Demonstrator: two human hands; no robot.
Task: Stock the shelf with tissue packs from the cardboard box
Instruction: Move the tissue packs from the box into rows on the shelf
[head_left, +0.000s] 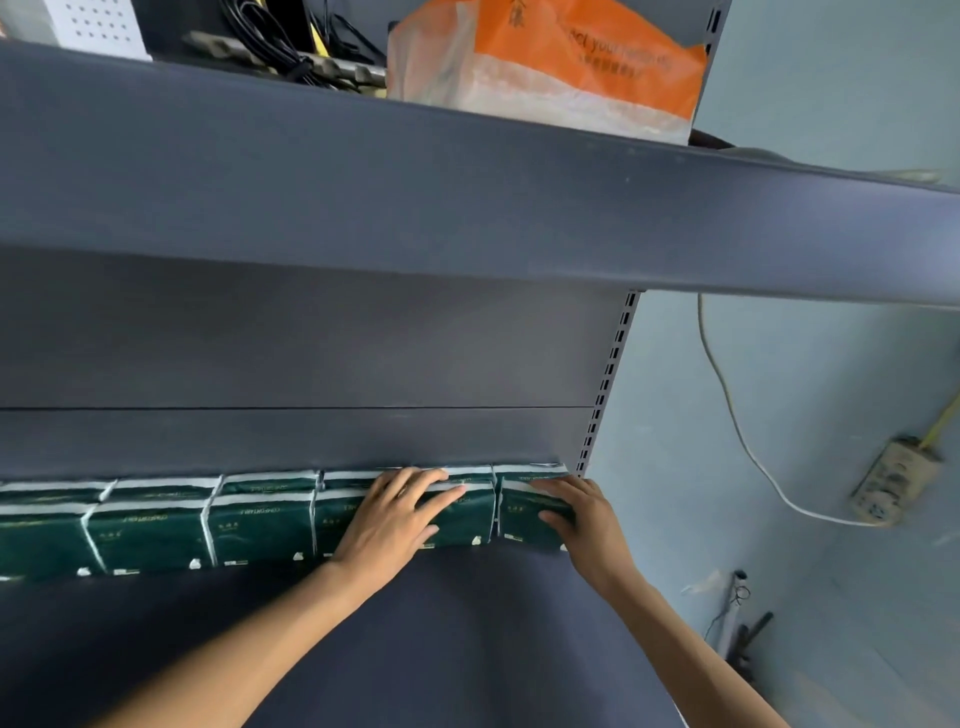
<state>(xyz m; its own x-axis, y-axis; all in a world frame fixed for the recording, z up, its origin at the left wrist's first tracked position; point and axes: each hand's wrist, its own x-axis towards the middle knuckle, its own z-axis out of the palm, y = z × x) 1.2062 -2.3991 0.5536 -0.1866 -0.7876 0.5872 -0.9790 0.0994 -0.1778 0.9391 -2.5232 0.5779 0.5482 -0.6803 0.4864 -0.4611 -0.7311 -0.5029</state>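
Shelf (467, 623): matt dark-grey painted metal, smooth. Tissue packs (260, 525): glossy green plastic film. Bag (545, 62) above: thin, probably plastic.

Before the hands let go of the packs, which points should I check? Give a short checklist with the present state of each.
1. Left hand lies flat on a front tissue pack: ok.
2. Right hand holds the end pack at the shelf upright: ok.
3. Front row even: not ok, end pack sits skewed.
4. Bare shelf in front for more: ok.
5. Cardboard box within reach: cannot tell, not visible.
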